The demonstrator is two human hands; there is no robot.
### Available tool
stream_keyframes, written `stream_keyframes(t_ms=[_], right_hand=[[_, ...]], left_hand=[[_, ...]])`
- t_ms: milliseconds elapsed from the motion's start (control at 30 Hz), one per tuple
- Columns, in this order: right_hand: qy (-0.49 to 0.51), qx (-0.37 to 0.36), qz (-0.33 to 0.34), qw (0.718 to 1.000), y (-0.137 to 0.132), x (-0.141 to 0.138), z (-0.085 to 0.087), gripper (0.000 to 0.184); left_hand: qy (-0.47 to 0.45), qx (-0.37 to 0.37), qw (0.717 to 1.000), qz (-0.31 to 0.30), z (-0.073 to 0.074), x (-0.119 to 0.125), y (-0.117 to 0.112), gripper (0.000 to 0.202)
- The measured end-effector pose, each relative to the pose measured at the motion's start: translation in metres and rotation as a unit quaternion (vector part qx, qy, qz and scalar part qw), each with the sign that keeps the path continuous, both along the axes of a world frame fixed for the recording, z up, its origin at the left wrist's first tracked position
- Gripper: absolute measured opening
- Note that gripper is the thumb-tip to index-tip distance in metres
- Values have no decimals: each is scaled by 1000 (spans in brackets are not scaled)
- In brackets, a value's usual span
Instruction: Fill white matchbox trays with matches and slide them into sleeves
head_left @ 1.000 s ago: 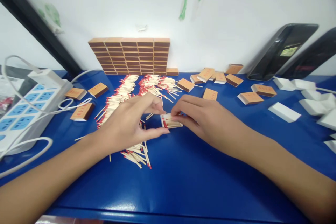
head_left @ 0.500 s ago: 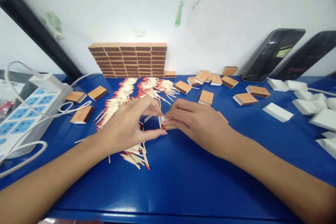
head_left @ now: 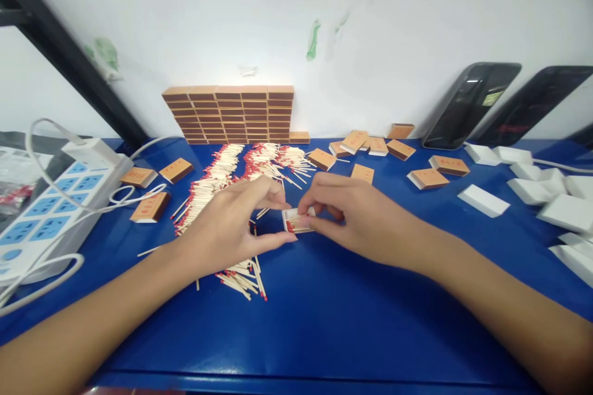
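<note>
A small white matchbox tray (head_left: 296, 220) filled with red-tipped matches lies on the blue table (head_left: 324, 315). My left hand (head_left: 231, 225) pinches the tray's left end between thumb and forefinger. My right hand (head_left: 359, 216) curls over the tray's right part, its fingertips pressed on the matches inside. A loose heap of matches (head_left: 243, 274) lies under and in front of my left hand. A longer spread of matches (head_left: 231, 166) runs behind both hands.
A stack of brown matchboxes (head_left: 231, 114) stands against the wall. Loose matchbox sleeves (head_left: 428, 178) lie at the back right, others (head_left: 148, 207) at the left. White trays (head_left: 482, 199) sit at far right. A white power strip (head_left: 50, 203) with cables lies left. Two dark phones (head_left: 467, 105) lean on the wall.
My right hand's fingers have lifted and curled over the tray, showing more of its left end. Both hands stay on the tray. The view has tilted slightly.
</note>
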State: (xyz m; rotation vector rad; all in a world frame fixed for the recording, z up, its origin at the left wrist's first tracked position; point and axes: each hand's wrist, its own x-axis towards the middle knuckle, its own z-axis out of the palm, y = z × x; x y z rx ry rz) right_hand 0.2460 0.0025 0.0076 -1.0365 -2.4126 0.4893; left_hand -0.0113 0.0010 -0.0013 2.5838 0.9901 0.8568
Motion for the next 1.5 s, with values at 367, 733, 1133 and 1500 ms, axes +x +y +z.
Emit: stream_keyframes(t_ms=[367, 733, 1133, 1500], right_hand=[[-24, -47, -17, 998, -5, -7, -2, 8], [64, -66, -40, 995, 2, -4, 2, 8], [-43, -130, 41, 990, -7, -2, 5, 22], [-38, -188, 26, 981, -13, -3, 9, 22]], left_hand=[[1, -21, 1000, -3, -2, 1, 0, 43], [5, -14, 1000, 7, -1, 1, 1, 47], [-1, -24, 1000, -10, -1, 2, -1, 43], [34, -30, 998, -41, -2, 1, 3, 34]])
